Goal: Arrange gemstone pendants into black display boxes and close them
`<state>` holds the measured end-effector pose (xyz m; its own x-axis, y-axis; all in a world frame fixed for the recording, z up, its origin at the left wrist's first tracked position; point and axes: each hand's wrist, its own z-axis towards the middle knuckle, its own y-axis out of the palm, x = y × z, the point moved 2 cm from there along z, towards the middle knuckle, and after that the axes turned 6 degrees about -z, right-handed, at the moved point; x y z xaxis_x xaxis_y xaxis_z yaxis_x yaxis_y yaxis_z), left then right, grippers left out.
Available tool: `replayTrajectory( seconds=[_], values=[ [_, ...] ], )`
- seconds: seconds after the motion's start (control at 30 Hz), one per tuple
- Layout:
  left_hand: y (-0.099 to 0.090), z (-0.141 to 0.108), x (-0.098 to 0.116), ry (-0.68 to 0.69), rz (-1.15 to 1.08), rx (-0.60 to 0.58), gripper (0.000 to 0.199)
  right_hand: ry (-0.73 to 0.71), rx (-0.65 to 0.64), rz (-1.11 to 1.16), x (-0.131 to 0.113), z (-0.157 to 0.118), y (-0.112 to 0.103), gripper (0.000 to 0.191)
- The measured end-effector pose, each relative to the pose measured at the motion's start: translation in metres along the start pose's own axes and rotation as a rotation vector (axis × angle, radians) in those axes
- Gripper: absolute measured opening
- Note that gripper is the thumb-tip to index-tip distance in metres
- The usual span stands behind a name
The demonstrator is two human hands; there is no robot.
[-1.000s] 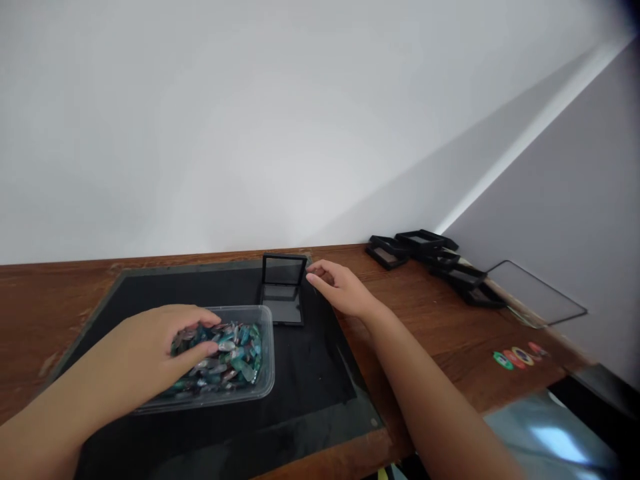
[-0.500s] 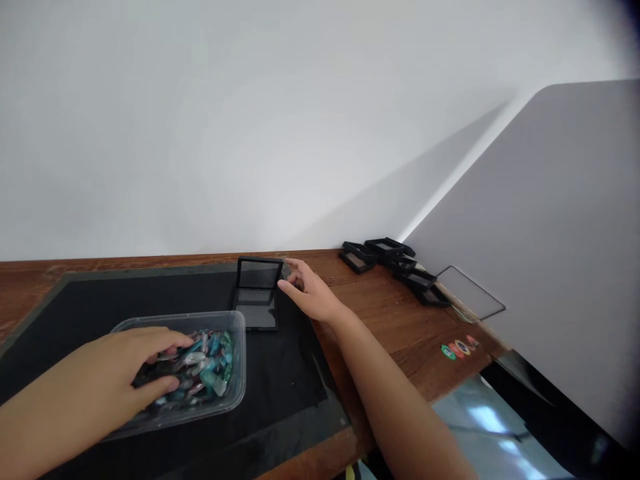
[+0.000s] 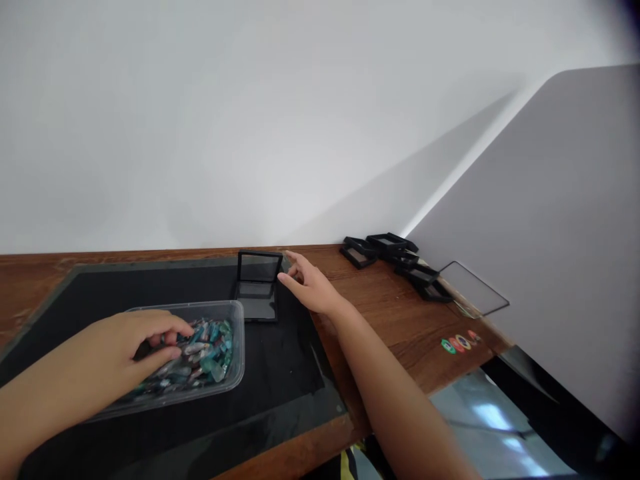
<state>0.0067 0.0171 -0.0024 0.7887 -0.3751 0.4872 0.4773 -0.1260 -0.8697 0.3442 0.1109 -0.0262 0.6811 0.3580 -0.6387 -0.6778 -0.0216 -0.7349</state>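
Observation:
My left hand (image 3: 143, 343) hovers over a clear plastic tub (image 3: 240, 347), thumb and forefinger apart, with nothing visible between the tips. The tub is filled with small translucent stones (image 3: 210, 353) in teal, green and purplish tones; my hand hides its left part. Behind the tub, a hinged black-framed case with clear panes (image 3: 257, 300) is unfolded, one half flat and the other raised. Beside that raised half is my right hand (image 3: 307, 285), fingers spread and thumb close to the frame's right edge. Whether it touches the frame, I cannot tell.
A black mat (image 3: 280, 373) covers much of the wooden table (image 3: 370, 300). Several black frames (image 3: 393, 250) are piled at the back right by the wall. Small colourful stickers (image 3: 460, 343) and a thin rectangular outline (image 3: 480, 290) lie near the table's right edge.
My left hand has risen slightly from the stones, its fingertips closer together. My right hand stays beside the case. The whole view has shifted a little.

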Motion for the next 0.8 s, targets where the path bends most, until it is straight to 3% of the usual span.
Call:
replayTrajectory(
  seconds=[0.17, 0.33, 0.6, 0.8],
  values=[
    [-0.0080, 0.0039, 0.0048, 0.031, 0.054, -0.055, 0.030, -0.007, -0.020, -0.031, 0.0009, 0.0013, -0.0005, 0.060],
    [-0.0088, 0.0046, 0.0048, 0.055, 0.075, -0.020, 0.029, -0.010, -0.032, -0.053, -0.0004, 0.0024, 0.0019, 0.055],
    [-0.0073, 0.0055, 0.0045, 0.126, 0.018, 0.136, 0.032, -0.024, -0.015, -0.052, -0.0025, 0.0017, 0.0025, 0.051],
    [-0.0040, 0.0055, 0.0093, 0.137, -0.037, 0.133, 0.032, -0.045, -0.021, -0.058, -0.0044, 0.0007, 0.0023, 0.050]
  ],
)
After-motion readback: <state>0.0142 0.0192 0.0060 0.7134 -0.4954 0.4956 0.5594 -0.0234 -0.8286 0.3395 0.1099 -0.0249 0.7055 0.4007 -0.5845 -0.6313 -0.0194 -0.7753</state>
